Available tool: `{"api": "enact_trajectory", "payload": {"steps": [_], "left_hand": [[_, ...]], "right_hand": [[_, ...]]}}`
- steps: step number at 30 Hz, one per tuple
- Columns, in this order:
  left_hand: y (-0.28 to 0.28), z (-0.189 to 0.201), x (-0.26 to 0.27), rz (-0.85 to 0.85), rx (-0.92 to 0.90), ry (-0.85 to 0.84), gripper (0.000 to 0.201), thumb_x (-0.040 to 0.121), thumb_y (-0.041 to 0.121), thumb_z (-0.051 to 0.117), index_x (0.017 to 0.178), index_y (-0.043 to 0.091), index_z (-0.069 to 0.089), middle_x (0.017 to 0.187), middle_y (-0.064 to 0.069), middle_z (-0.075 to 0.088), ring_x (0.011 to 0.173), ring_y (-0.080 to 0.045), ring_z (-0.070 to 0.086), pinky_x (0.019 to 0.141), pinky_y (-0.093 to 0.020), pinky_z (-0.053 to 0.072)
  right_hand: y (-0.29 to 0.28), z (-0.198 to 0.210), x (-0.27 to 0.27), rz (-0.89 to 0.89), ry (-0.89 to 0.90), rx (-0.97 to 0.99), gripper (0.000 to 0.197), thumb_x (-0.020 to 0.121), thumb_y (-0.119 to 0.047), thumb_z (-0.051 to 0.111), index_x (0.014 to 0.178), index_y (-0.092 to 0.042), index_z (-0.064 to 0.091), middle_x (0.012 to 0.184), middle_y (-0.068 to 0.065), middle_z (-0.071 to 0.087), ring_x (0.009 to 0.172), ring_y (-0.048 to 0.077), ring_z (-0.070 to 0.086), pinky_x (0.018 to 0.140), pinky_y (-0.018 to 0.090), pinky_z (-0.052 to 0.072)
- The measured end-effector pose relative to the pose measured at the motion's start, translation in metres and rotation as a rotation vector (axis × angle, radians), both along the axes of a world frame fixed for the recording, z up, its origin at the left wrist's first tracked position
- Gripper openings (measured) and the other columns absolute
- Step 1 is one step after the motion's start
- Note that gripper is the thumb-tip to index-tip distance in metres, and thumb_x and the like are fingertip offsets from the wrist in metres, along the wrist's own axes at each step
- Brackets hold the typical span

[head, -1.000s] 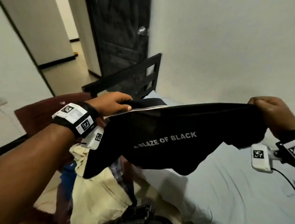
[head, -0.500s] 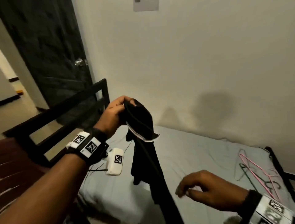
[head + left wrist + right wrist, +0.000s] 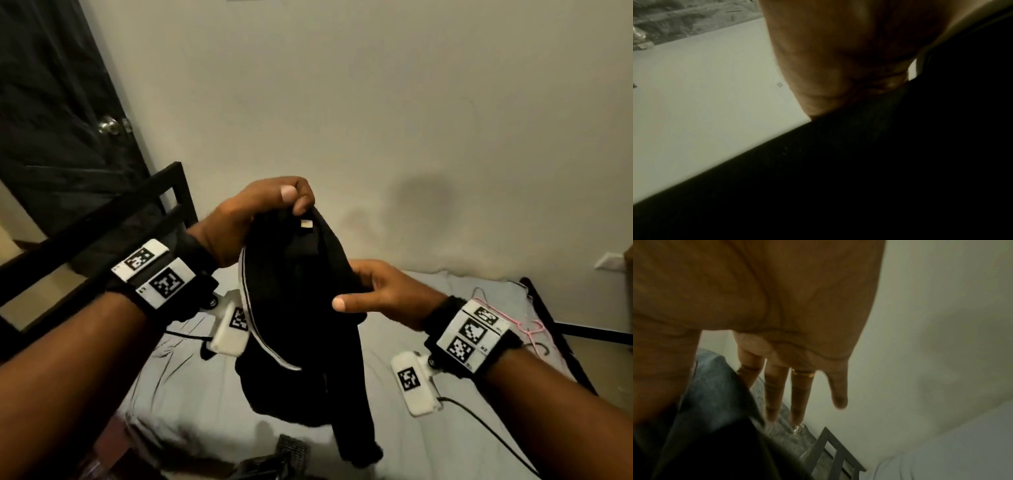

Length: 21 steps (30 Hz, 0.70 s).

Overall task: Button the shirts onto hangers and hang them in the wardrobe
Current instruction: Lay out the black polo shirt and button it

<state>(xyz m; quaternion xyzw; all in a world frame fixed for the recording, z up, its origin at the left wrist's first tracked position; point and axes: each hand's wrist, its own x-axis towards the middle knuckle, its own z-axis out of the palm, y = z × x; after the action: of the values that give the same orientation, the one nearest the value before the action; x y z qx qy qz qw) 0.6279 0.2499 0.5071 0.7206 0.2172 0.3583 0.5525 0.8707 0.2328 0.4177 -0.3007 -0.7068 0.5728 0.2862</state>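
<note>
The black shirt (image 3: 301,308), soft limp knit with a white-striped collar edge, is now hanging bunched over the grey bed (image 3: 445,342); the left hand (image 3: 260,212) is pinching its neck while the right hand (image 3: 380,291), free 0.5 s ago, is reaching in flat-fingered, likely opening it for a hanger. Thin wire hangers (image 3: 513,322) are lying well apart.

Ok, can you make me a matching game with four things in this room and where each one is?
Things:
1. black shirt
2. pink hangers
3. round doorknob
4. small white tag

Places:
A. on the dark door, at the left
B. lying on the bed's far right side
C. inside the shirt, just under the left hand's fingers
D. held up over the bed by both hands

Pairs: 1-D, 2-B, 3-A, 4-C
</note>
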Motion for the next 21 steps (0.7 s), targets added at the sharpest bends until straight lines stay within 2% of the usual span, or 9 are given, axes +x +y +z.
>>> {"api": "enact_trajectory", "payload": {"steps": [3,6,9,11,13,15,17,19,21], "left_hand": [[0.009,-0.001,-0.023,0.059,-0.054,0.099,0.038,0.078,0.01,0.081,0.101,0.012,0.051,0.078,-0.007,0.058,0.068,-0.015,0.059,0.063,-0.021,0.052],[0.021,-0.022,-0.051,0.162,-0.011,0.353,0.06,0.081,0.0,0.081,0.128,0.026,0.056,0.095,-0.01,0.074,0.087,-0.02,0.073,0.075,-0.027,0.058],[0.032,-0.06,-0.068,0.266,0.389,0.848,0.043,0.078,0.03,0.078,0.116,0.045,0.063,0.095,0.012,0.073,0.087,-0.004,0.069,0.075,-0.029,0.058],[0.037,-0.085,-0.066,0.329,0.488,0.983,0.026,0.074,0.033,0.064,0.099,0.037,0.069,0.091,0.012,0.071,0.084,-0.004,0.066,0.074,-0.035,0.056],[0.037,-0.111,-0.063,0.371,0.32,0.881,0.019,0.078,0.019,0.063,0.092,0.023,0.074,0.088,0.003,0.074,0.082,-0.01,0.068,0.076,-0.04,0.055],[0.033,-0.136,-0.063,0.338,0.015,0.674,0.027,0.076,0.022,0.061,0.096,0.017,0.078,0.09,0.0,0.077,0.085,-0.013,0.072,0.079,-0.041,0.056],[0.031,-0.155,-0.063,0.252,-0.243,0.515,0.045,0.07,0.035,0.059,0.109,0.021,0.077,0.1,0.002,0.078,0.093,-0.014,0.073,0.089,-0.041,0.056],[0.03,-0.165,-0.06,0.211,-0.337,0.466,0.048,0.066,0.042,0.058,0.107,0.031,0.079,0.092,0.003,0.077,0.081,-0.013,0.07,0.08,-0.038,0.054],[0.03,-0.166,-0.055,0.172,-0.302,0.436,0.038,0.064,0.049,0.056,0.096,0.049,0.077,0.089,0.004,0.076,0.075,-0.011,0.066,0.071,-0.034,0.049]], "right_hand": [[-0.01,-0.003,-0.004,-0.138,0.006,-0.097,0.037,0.09,-0.019,0.064,0.12,0.001,0.058,0.101,0.012,0.067,0.09,0.027,0.066,0.072,0.033,0.054],[-0.012,0.008,0.002,-0.324,-0.126,0.098,0.021,0.09,-0.025,0.066,0.098,-0.008,0.057,0.082,0.004,0.061,0.075,0.021,0.06,0.066,0.039,0.048],[-0.014,0.023,0.005,-0.432,-0.388,0.363,0.015,0.092,-0.026,0.065,0.087,-0.022,0.052,0.071,-0.003,0.058,0.064,0.016,0.054,0.059,0.042,0.046],[-0.018,0.027,0.003,-0.497,-0.443,0.439,0.016,0.092,-0.023,0.064,0.087,-0.026,0.049,0.07,-0.003,0.057,0.062,0.014,0.052,0.056,0.04,0.044],[-0.021,0.028,0.003,-0.583,-0.4,0.455,0.02,0.091,-0.015,0.062,0.085,-0.027,0.046,0.066,-0.008,0.051,0.059,0.009,0.045,0.056,0.031,0.037],[-0.023,0.027,0.01,-0.702,-0.32,0.403,0.022,0.089,-0.006,0.059,0.088,-0.027,0.051,0.065,-0.007,0.052,0.058,0.009,0.045,0.055,0.028,0.036],[-0.027,0.025,0.021,-0.775,-0.258,0.344,0.025,0.088,-0.001,0.058,0.095,-0.025,0.062,0.071,-0.004,0.063,0.06,0.012,0.056,0.055,0.032,0.045],[-0.032,0.018,0.033,-0.816,-0.304,0.317,0.029,0.087,-0.002,0.06,0.099,-0.026,0.071,0.085,-0.005,0.072,0.077,0.011,0.068,0.069,0.035,0.056],[-0.036,0.005,0.045,-0.86,-0.383,0.292,0.021,0.087,-0.007,0.063,0.092,-0.024,0.073,0.086,-0.005,0.072,0.083,0.011,0.069,0.077,0.04,0.057]]}}
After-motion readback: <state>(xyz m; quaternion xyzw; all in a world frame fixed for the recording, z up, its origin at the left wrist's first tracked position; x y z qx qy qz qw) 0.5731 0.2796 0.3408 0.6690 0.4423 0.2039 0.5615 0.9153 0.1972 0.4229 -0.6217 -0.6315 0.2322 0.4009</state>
